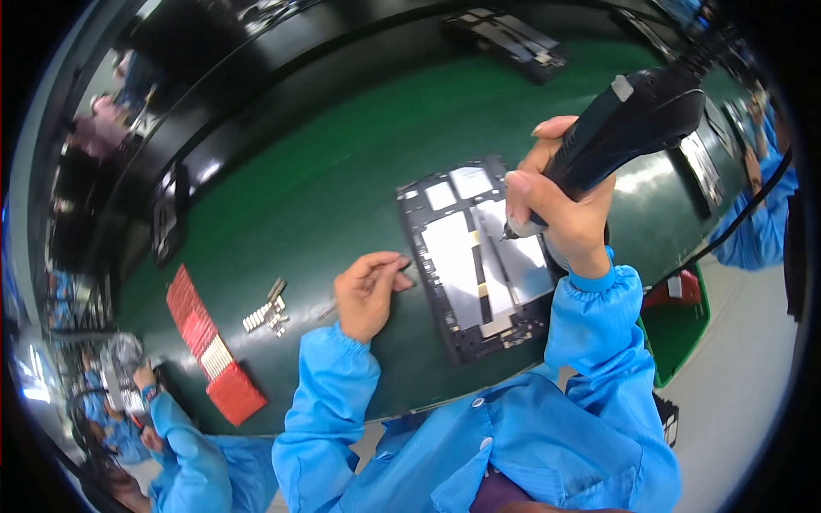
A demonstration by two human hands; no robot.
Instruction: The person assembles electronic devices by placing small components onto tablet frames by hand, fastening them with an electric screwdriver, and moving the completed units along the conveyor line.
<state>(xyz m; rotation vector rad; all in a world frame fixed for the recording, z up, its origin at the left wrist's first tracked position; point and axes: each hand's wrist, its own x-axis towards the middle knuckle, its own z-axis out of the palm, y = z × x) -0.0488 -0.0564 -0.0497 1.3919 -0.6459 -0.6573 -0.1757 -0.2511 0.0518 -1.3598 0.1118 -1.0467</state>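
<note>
Because the right hand [569, 205] grips the black powered screwdriver [629, 128], its tip can presumably be aimed at the opened device [449, 265], right of the frame's centre; the left hand [368, 291] curls its fingers nearby, whether around anything one cannot tell.

Head-worn fisheye, looking down from close above open device [449, 261] and green bench [325, 197].
</note>
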